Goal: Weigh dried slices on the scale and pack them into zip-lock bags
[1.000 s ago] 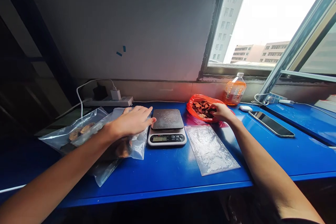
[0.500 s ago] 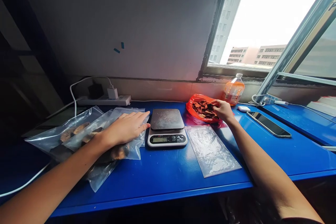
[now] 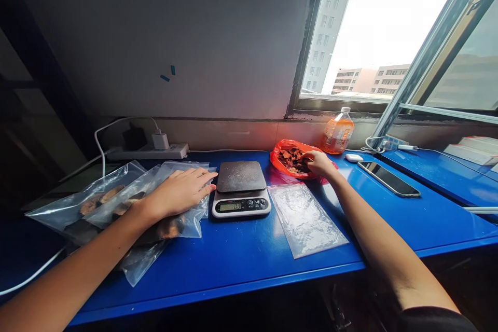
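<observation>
My left hand (image 3: pixel 181 192) lies flat with its fingers stretched out. Beneath it are several clear zip bags (image 3: pixel 128 251) holding brown dried pieces. A red plastic bag (image 3: pixel 275 158) stands with its mouth spread, full of curled, dried brown pieces (image 3: pixel 291 158). Over its right rim reaches my right hand (image 3: pixel 322 163), fingers bent and closed among those pieces; the fingertips are partly hidden. Between both hands sits a kitchen scale (image 3: pixel 241 202) with a bare dark plate and a lit display. A flat clear plastic bag (image 3: pixel 309 220) lies to the right of the scale.
Behind the red bag stands a bottle of orange drink (image 3: pixel 338 132). A phone (image 3: pixel 389 179) and a small white case (image 3: pixel 354 157) lie to the right. A power strip (image 3: pixel 148 152) with a charger runs along the wall. The blue table (image 3: pixel 218 270) ends in a front edge.
The whole view has shifted slightly, so things sit a little further left. My right hand has dipped a bit deeper into the red bag's dried pieces. My left hand stays on the zip bags.
</observation>
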A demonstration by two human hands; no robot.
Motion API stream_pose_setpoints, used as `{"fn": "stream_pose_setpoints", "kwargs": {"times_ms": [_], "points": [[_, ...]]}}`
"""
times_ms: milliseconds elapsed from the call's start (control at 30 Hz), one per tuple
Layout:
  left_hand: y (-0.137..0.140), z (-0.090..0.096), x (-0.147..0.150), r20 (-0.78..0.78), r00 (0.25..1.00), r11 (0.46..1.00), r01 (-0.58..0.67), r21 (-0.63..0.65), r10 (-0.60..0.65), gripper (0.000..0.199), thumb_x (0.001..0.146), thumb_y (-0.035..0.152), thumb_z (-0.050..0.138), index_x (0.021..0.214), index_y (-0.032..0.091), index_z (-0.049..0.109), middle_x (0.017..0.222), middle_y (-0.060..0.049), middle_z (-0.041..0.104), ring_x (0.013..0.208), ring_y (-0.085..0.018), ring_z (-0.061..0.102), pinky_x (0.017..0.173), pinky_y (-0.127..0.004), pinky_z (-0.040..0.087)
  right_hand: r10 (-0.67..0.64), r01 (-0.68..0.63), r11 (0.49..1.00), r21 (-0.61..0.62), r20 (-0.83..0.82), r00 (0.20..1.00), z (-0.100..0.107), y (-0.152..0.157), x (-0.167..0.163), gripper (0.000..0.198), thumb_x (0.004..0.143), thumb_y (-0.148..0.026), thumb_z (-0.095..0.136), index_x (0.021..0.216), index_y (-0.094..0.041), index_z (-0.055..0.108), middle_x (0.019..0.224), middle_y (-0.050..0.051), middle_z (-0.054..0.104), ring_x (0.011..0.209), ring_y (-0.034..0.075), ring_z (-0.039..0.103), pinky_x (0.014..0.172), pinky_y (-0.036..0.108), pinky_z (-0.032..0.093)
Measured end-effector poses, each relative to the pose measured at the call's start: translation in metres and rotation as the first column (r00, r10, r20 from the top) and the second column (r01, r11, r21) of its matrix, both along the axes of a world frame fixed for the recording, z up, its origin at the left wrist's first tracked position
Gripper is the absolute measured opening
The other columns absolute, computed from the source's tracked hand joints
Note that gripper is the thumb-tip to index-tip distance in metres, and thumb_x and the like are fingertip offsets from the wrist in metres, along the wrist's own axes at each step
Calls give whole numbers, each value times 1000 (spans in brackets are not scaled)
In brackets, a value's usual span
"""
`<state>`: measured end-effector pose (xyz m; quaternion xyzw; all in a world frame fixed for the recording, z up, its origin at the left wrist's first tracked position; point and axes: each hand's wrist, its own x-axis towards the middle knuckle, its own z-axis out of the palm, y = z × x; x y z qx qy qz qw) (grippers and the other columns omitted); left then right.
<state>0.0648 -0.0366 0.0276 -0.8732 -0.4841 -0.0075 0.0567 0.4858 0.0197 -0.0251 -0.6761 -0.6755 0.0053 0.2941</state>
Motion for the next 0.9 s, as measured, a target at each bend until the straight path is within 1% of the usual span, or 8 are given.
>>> {"fn": "stream_pose_setpoints", "kwargs": {"times_ms": [100,167,267,400,467,567,733,900], "points": [[0,0,0,4,1000,1000,-1,-6,1,54,95,47,27,140,24,46,140,-7,53,127,-31,48,100,-50,39,-62,64,997,54,-40,997,-2,2,5,36,66,-3,50,92,-18,70,98,7,72,88,18,65,77,25,47],[0,0,0,5,1000,1000,-1,-4,1,54,95,47,27,140,25,46,140,-7,53,126,-30,48,100,-49,39,-95,101,991,86,-67,993,-1,2,8,34,65,-4,49,90,-16,69,96,8,72,88,19,65,78,27,48],[-1,0,0,-5,1000,1000,-1,0,1,53,96,47,26,140,25,46,138,-7,54,126,-30,49,99,-49,39,-92,103,989,107,-103,990,4,-1,9,32,67,-7,48,90,-15,69,89,7,72,79,17,65,72,26,50],[-1,-1,0,-10,1000,1000,6,0,-6,54,96,47,26,139,24,47,138,-8,54,125,-30,49,99,-49,39,-25,37,995,98,-114,993,11,-3,-1,44,74,-12,46,114,-14,64,96,7,73,72,14,65,62,22,50],[-1,0,0,-6,1000,1000,7,0,-7,54,96,47,25,139,23,48,139,-8,53,125,-30,49,99,-49,39,8,-2,997,71,-82,997,13,-2,-7,47,71,-10,48,114,-16,66,99,6,73,76,14,65,66,22,50],[-2,1,1,-1,1000,1000,2,-2,-2,53,96,47,26,138,24,48,139,-8,54,124,-30,49,100,-48,39,35,-34,999,14,-9,999,13,1,-12,46,64,-7,51,103,-17,73,98,6,73,81,17,65,74,24,49],[-5,2,2,2,1000,1000,8,3,-8,52,96,46,28,138,24,49,138,-8,54,124,-30,50,100,-47,39,46,-38,997,-73,113,993,12,3,-11,44,64,-7,54,99,-24,74,95,3,74,84,19,63,77,26,47],[-4,1,1,-4,1000,1000,9,3,-9,51,96,44,28,139,25,48,138,-9,54,125,-30,49,99,-48,39,30,-12,996,-83,219,975,16,2,-9,47,63,-10,60,105,-24,72,103,7,69,98,24,57,87,31,44]]}}
